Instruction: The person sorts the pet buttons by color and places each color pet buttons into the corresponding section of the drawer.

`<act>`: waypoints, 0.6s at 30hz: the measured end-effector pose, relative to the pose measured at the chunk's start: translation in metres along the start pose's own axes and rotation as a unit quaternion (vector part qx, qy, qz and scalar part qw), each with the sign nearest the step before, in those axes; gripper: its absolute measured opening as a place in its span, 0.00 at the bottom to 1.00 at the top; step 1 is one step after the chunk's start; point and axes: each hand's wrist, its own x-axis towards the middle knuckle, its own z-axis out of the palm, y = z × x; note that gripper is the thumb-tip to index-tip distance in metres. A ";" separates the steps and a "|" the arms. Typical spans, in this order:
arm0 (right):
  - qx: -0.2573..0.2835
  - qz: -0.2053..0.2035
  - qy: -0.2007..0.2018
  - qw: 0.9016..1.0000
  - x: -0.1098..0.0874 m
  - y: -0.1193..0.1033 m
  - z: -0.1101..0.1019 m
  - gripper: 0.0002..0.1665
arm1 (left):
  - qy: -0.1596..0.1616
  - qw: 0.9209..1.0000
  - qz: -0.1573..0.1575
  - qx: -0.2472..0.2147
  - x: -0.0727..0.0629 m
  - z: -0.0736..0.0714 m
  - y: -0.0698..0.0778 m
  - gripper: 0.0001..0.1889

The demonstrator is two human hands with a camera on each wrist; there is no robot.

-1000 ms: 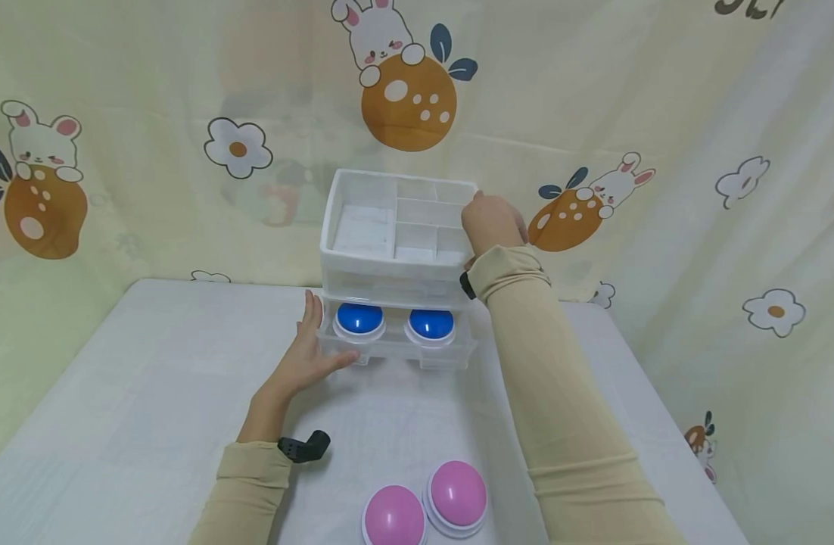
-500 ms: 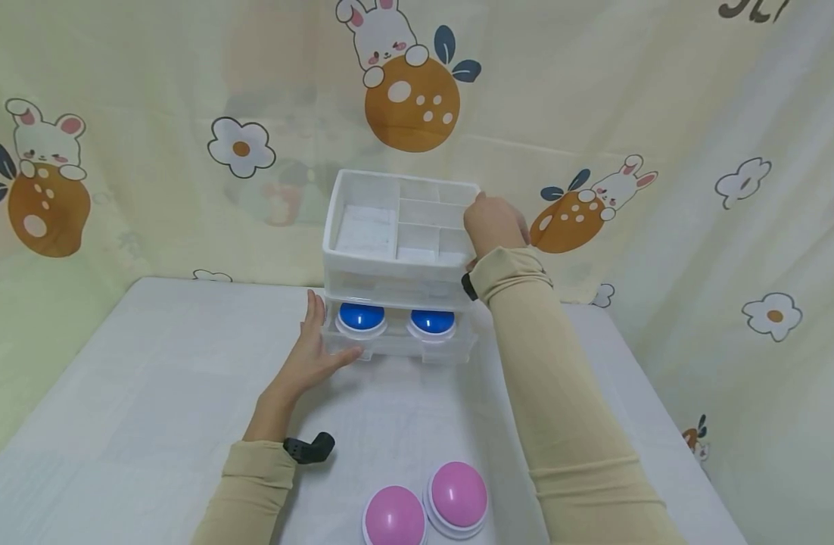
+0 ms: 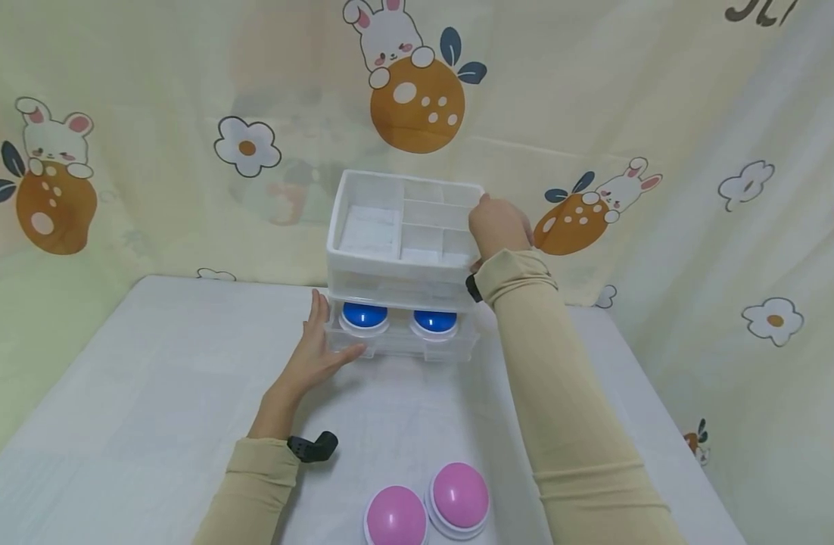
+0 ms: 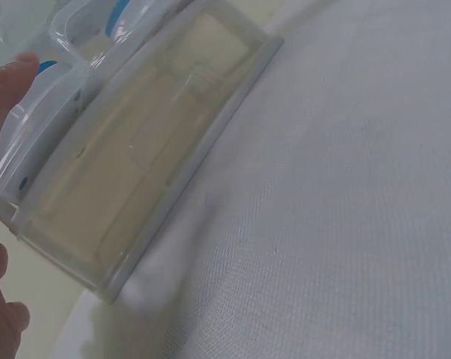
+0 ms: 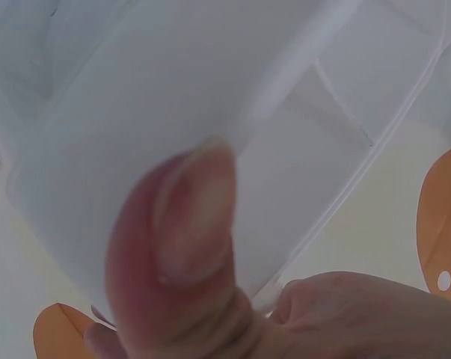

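Note:
A white plastic drawer organizer [image 3: 403,276] stands at the back of the table, with a divided tray on top. Its clear drawer [image 3: 399,344] is pulled partway out and holds two lights or buttons with blue domes [image 3: 365,315] on white bases. My left hand [image 3: 311,356] has its thumb at the drawer's front and straight fingers along its left side. In the left wrist view, the thumb [image 4: 12,78] lies beside the drawer. My right hand [image 3: 500,227] grips the organizer's upper right edge; in the right wrist view the thumb [image 5: 184,224] lies against its wall.
Two pink-domed pieces [image 3: 395,518] on white bases lie side by side near the front of the white table [image 3: 185,393]. A curtain [image 3: 294,76] printed with rabbits and flowers hangs right behind the organizer.
The drawer has slid a little farther into the organizer, with my left thumb moving along with it, so less of the blue domes shows. My right hand keeps its hold; the view shifts slightly.

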 end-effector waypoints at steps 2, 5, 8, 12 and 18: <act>-0.006 -0.002 0.011 1.000 -0.002 0.000 0.001 0.67 | 0.000 1.000 0.001 0.000 0.001 0.000 0.000 0.63; -0.009 -0.005 0.023 1.000 -0.006 -0.001 0.002 0.66 | 0.001 1.000 0.001 -0.004 0.001 0.001 0.001 0.62; -0.011 -0.007 0.030 0.999 -0.007 -0.001 0.003 0.66 | 0.003 1.000 0.005 -0.011 0.001 0.001 0.001 0.61; -0.011 -0.007 0.033 0.999 -0.007 0.000 0.004 0.66 | 0.006 1.000 0.013 -0.016 0.002 0.002 -0.001 0.61; -0.008 -0.006 0.029 1.000 -0.004 -0.001 0.004 0.67 | 0.009 1.000 0.007 -0.014 0.003 0.002 -0.003 0.61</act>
